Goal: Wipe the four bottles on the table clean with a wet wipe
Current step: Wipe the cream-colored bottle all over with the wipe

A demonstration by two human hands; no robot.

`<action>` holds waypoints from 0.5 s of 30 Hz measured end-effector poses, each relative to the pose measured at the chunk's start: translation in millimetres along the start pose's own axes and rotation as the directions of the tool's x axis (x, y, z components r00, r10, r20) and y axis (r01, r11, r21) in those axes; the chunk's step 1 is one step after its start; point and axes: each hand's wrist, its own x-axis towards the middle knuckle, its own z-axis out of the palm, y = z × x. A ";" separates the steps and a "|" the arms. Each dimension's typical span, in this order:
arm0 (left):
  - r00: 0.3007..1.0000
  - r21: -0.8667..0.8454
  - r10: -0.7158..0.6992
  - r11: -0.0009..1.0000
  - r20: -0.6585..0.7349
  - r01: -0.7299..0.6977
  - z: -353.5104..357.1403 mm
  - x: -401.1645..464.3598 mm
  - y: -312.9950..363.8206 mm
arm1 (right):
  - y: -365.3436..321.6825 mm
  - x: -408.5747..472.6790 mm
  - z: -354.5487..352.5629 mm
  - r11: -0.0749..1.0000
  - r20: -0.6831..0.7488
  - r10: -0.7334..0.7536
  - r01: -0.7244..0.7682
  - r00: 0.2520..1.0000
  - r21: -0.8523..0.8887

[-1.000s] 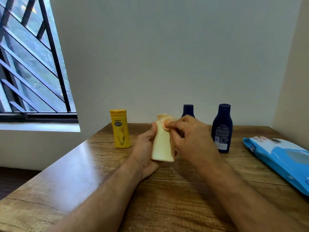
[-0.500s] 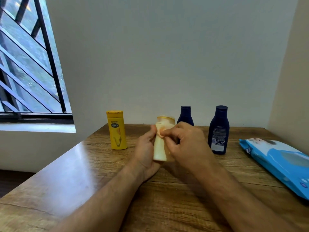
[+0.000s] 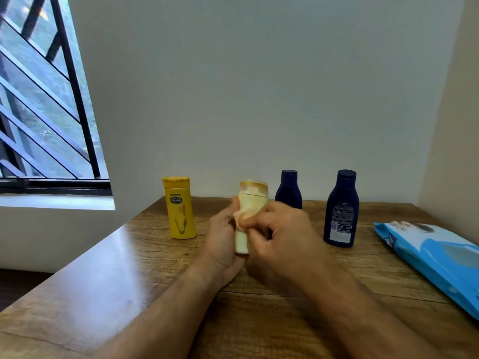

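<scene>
Gripping the cream bottle (image 3: 250, 216) upright above the table (image 3: 129, 268), left hand (image 3: 224, 242) curls round it; right hand (image 3: 282, 239) fingers pinch a wipe (image 3: 239, 220) against its front.

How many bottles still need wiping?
Nothing plainly looks finished. In hand: the left hand grips the cream bottle while the right hand rubs a wet wipe on its front. The yellow Vaseline bottle and two dark blue bottles stand on the table untouched; whether any was wiped already can't be told. The blue wipes pack lies at the right.
</scene>
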 end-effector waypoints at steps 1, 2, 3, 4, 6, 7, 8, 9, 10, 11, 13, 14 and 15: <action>1.000 0.022 0.002 1.000 0.022 -0.003 0.0 -0.4 -1.8 | 2.5 1.6 -0.7 1.000 -0.092 0.028 -0.027 0.995 0.012; 0.999 0.038 -0.003 0.999 0.041 0.002 0.8 -1.4 -2.7 | 4.7 3.2 -2.1 0.999 -0.180 0.051 -0.049 0.982 0.019; 0.999 0.051 -0.010 0.999 0.050 0.008 1.5 -1.7 -3.2 | 6.3 4.5 -3.5 0.998 -0.246 0.070 -0.066 0.967 0.021; 0.999 0.060 -0.015 0.998 0.052 0.012 2.9 -2.0 -3.2 | 7.5 5.4 -4.7 0.997 -0.283 0.081 -0.078 0.956 0.025; 0.999 0.040 -0.015 0.999 0.034 0.014 4.5 -0.9 -2.9 | 8.8 5.1 -5.6 0.998 -0.273 0.068 -0.062 0.960 0.030; 1.000 0.005 -0.012 1.000 0.019 0.012 4.6 -0.1 -2.5 | 8.4 4.3 -5.3 0.999 -0.219 0.043 -0.037 0.975 0.031; 1.000 -0.035 -0.002 0.999 -0.003 0.002 4.2 1.2 -1.4 | 7.0 3.2 -4.3 0.999 -0.132 0.019 -0.014 0.991 0.038; 1.000 -0.067 0.011 0.998 -0.025 -0.013 3.1 2.9 0.0 | 5.7 2.1 -3.1 0.999 -0.027 -0.006 0.008 1.000 0.050; 0.999 -0.088 0.018 0.996 -0.046 -0.022 2.4 3.8 1.9 | 4.2 1.5 -3.1 0.998 0.068 -0.032 0.028 0.997 0.059; 0.998 -0.097 0.020 0.995 -0.063 -0.026 0.7 5.0 3.3 | 4.1 1.5 -3.2 0.997 0.138 -0.053 0.045 0.989 0.061; 0.996 -0.096 0.016 0.995 -0.087 -0.024 -1.1 5.3 4.6 | 4.5 1.5 -4.8 0.995 0.185 -0.083 0.073 0.979 0.061; 0.996 -0.095 0.012 0.995 -0.093 -0.021 -0.1 3.5 5.5 | 5.3 1.5 -5.0 0.995 0.168 -0.089 0.080 0.982 0.060; 0.995 -0.088 0.006 0.996 -0.095 -0.015 1.4 2.0 5.8 | 5.9 1.4 -5.4 0.996 0.128 -0.081 0.075 0.988 0.050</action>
